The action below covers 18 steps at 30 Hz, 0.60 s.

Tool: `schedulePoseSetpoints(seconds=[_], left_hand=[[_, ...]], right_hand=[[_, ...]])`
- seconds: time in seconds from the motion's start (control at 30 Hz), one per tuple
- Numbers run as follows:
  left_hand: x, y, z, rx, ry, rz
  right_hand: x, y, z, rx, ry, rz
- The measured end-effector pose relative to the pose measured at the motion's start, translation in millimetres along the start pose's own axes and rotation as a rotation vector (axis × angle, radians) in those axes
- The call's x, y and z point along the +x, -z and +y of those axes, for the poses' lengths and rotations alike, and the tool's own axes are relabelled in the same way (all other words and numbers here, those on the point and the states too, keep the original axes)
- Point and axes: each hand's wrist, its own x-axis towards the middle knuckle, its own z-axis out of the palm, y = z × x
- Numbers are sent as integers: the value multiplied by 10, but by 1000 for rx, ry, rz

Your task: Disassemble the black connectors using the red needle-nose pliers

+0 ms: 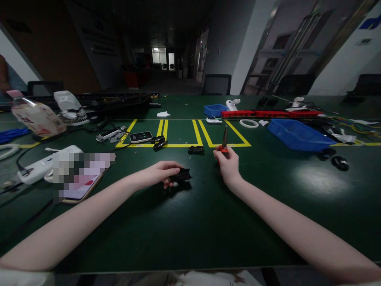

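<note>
We are holding a black part (185,174) in our left hand (166,172), just above the green table (214,238), left of our right hand (229,163). Our left thumb and fingers are clamping its near end, so they are covering that side; the dark plastic is blending into its own shadow, and its finer shape is hard to make out. A pale spot is showing under the fingertips, but we are not managing to identify it.

Our right hand is closing around a red-handled tool (225,137), its tapered metal nose pointing upward. The palm and fingers are hiding most of the handle, and we cannot tell whether the tip is parted.

Beyond our hands, a small black piece (196,149) is lying near the yellow tape (178,145), and a black cluster (160,142) is resting across that line, too dark for us to count its pieces. On the left, blocky pixels are masking much of a phone (81,194) and part of a white power strip (38,167). At the far left, the frame is cutting off another person's arm (3,75); below, it is cropping our sleeves.
</note>
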Motion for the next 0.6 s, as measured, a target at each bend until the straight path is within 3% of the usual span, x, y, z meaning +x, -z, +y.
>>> schedulePoseSetpoints(seconds=[0.27,0.6], left_hand=[[-73,3,-140,-263,66,-72],[-83,7,-268,-567,86,-353]], right_hand=[[-64,28,-62,-80,72,-123],[-182,130,-243,-231,185,-288]])
